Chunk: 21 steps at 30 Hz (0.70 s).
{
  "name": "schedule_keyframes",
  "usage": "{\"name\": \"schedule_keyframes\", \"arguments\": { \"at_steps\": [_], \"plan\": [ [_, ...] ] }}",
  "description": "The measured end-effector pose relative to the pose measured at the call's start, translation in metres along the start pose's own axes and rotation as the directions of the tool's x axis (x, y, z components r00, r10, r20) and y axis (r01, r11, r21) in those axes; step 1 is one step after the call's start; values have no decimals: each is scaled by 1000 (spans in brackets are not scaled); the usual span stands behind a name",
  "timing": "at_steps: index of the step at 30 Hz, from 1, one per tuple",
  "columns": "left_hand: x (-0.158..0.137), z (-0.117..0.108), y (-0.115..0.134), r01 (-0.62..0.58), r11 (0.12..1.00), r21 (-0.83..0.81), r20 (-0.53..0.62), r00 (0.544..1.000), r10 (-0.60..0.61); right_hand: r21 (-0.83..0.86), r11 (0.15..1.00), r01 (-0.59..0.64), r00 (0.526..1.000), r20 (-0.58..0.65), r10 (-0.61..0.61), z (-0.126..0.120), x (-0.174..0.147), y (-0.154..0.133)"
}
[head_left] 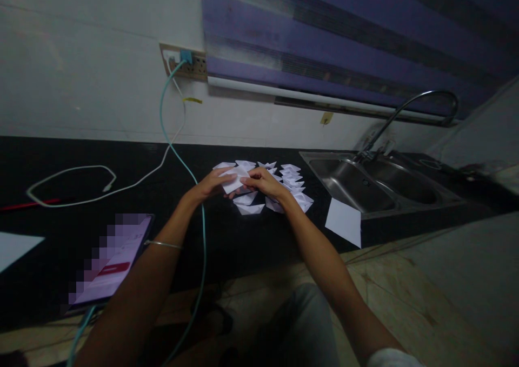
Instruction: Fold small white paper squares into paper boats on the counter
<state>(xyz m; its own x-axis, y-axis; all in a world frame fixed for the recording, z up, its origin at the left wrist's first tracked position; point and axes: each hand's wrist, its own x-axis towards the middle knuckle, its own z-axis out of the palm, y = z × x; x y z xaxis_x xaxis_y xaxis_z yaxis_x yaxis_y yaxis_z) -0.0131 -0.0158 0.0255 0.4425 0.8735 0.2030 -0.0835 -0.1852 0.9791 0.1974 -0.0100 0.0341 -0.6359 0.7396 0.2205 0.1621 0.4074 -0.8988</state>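
Observation:
Between both hands I hold a folded piece of white paper point(235, 180) above the black counter. My left hand point(213, 183) grips its left side, thumb on top. My right hand point(263, 183) pinches its right edge between thumb and fingers. Behind and around the hands stand several folded white paper boats point(292, 179), grouped in rows. One paper boat point(250, 209) sits just in front of the hands, nearer to me. My hands and right forearm hide part of the group.
A steel double sink point(357, 186) with a curved faucet point(399, 113) is at the right. A white sheet point(344, 221) lies by its front edge. At left are a tablet point(113, 264), another sheet point(16, 248) and a white cable point(138, 182). A teal cable point(204, 248) crosses the counter point(227, 253).

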Motion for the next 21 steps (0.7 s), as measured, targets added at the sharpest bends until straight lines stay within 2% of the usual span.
{"name": "schedule_keyframes", "arguments": {
  "at_steps": [2,4,8,11,14,17,21],
  "plan": [
    [0,-1,1,-35,998,50,21,999,34,-17,1000,6,1000,7,-6,-1,0,2],
    [-1,-1,3,-74,983,169,0,997,75,-34,999,12,1000,9,-12,-1,1,3],
    [-2,-2,4,-186,918,351,-32,977,210,-21,998,56,998,-24,-57,1,1,-2],
    [-2,-5,4,-223,909,353,-34,967,251,-19,996,86,991,-101,-87,3,2,-5],
    [-2,-8,5,-241,908,342,-39,962,270,-42,997,65,978,-195,-72,4,4,-4],
    [0,-9,6,-278,872,402,-96,935,342,-57,997,59,954,-292,-73,3,6,1],
    [0,-9,7,-183,920,348,-145,959,245,-30,999,43,924,-379,-52,5,9,8]
  ]
}}
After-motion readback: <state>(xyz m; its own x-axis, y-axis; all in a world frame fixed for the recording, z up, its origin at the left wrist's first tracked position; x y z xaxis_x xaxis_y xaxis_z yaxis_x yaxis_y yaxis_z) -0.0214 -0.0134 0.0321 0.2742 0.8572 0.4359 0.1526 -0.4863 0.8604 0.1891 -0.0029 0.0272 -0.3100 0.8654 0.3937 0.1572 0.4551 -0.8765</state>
